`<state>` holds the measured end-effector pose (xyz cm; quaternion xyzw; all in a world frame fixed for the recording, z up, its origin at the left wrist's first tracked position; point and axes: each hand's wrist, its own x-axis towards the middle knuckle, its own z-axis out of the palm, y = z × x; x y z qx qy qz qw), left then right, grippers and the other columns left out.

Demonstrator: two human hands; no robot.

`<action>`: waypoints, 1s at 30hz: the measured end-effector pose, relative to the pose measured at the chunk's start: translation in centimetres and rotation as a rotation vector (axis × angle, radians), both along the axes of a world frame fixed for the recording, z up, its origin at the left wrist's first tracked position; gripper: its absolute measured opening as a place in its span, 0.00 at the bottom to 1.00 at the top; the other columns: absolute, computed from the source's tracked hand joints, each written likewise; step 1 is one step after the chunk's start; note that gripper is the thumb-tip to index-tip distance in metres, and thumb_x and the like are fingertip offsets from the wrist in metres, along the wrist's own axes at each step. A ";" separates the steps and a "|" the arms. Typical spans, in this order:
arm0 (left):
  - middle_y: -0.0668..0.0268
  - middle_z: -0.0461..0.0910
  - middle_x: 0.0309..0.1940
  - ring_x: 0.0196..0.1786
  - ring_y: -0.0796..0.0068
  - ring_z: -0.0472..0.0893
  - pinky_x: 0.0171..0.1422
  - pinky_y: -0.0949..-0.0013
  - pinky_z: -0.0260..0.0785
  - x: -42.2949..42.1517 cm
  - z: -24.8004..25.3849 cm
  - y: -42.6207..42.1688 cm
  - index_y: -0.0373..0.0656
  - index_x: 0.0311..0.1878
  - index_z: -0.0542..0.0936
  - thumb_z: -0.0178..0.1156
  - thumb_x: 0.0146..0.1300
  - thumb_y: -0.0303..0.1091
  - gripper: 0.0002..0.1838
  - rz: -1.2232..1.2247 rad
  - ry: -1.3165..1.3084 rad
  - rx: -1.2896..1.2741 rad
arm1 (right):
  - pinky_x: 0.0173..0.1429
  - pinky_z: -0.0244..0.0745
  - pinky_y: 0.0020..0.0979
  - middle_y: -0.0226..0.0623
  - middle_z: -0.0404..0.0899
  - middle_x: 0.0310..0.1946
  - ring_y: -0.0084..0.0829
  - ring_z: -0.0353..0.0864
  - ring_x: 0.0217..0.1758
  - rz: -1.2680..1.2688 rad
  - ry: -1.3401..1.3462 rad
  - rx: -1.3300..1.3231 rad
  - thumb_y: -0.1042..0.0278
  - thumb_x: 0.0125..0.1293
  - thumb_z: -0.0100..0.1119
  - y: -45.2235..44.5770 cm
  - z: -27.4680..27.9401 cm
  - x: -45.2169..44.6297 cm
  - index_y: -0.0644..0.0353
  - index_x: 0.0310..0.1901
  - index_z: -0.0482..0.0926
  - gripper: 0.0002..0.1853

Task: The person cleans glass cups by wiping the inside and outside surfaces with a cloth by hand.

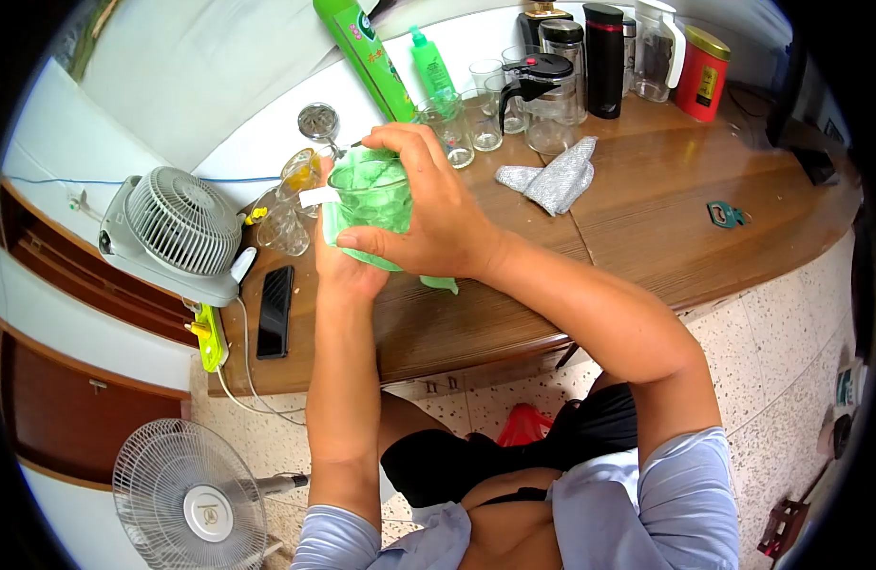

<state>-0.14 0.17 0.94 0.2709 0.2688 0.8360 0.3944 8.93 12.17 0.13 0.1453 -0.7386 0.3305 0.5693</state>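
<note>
A clear drinking glass (392,180) is held up over the table between my two hands, tilted, with a green cloth (367,214) against it. A white tag (319,197) sticks out from the cloth on the left. My right hand (443,204) is closed over the right side, with its thumb low on the near face and its fingers over the top. Behind and below, my left hand (351,271) supports the glass and cloth; most of its fingers are hidden.
Left on the wooden table (666,228) are a small fan (186,223), a phone (276,312) and several glasses (283,233). Behind stand a glass teapot (552,119), a black flask (604,62) and a red tin (704,76). A grey cloth (557,180) lies right of my hands.
</note>
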 end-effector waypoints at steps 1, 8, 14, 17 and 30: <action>0.58 0.82 0.64 0.67 0.60 0.82 0.72 0.52 0.77 0.0 0.0 0.0 0.43 0.70 0.77 0.50 0.82 0.64 0.34 0.051 -0.002 -0.042 | 0.72 0.75 0.48 0.55 0.71 0.64 0.56 0.75 0.68 0.000 0.010 0.015 0.48 0.59 0.81 0.0 0.0 -0.1 0.66 0.69 0.68 0.45; 0.58 0.83 0.63 0.65 0.59 0.83 0.70 0.51 0.78 -0.8 -0.2 -0.1 0.42 0.69 0.78 0.54 0.83 0.58 0.29 0.101 -0.048 -0.116 | 0.74 0.72 0.45 0.54 0.72 0.64 0.51 0.74 0.70 0.040 -0.014 0.039 0.55 0.61 0.83 -0.4 0.0 -0.1 0.67 0.70 0.66 0.44; 0.58 0.84 0.62 0.64 0.59 0.84 0.68 0.52 0.79 -1.0 0.1 -0.6 0.44 0.68 0.79 0.51 0.82 0.64 0.32 -0.129 -0.089 0.023 | 0.77 0.68 0.45 0.55 0.69 0.66 0.50 0.72 0.71 0.071 -0.095 -0.019 0.55 0.69 0.72 -0.2 0.2 0.4 0.70 0.72 0.63 0.40; 0.59 0.84 0.62 0.64 0.59 0.84 0.68 0.54 0.79 0.6 1.3 -0.5 0.46 0.68 0.78 0.46 0.81 0.70 0.37 -0.061 -0.005 -0.010 | 0.77 0.68 0.46 0.57 0.69 0.66 0.52 0.72 0.71 0.025 -0.061 -0.011 0.55 0.74 0.66 0.5 0.1 0.0 0.70 0.73 0.63 0.36; 0.63 0.85 0.61 0.62 0.62 0.85 0.68 0.55 0.80 -0.9 -0.6 0.4 0.48 0.67 0.78 0.47 0.85 0.60 0.28 0.125 0.032 -0.162 | 0.65 0.75 0.44 0.52 0.76 0.54 0.49 0.78 0.60 0.006 -0.051 -0.022 0.60 0.66 0.75 -0.1 -0.5 -0.2 0.66 0.58 0.73 0.28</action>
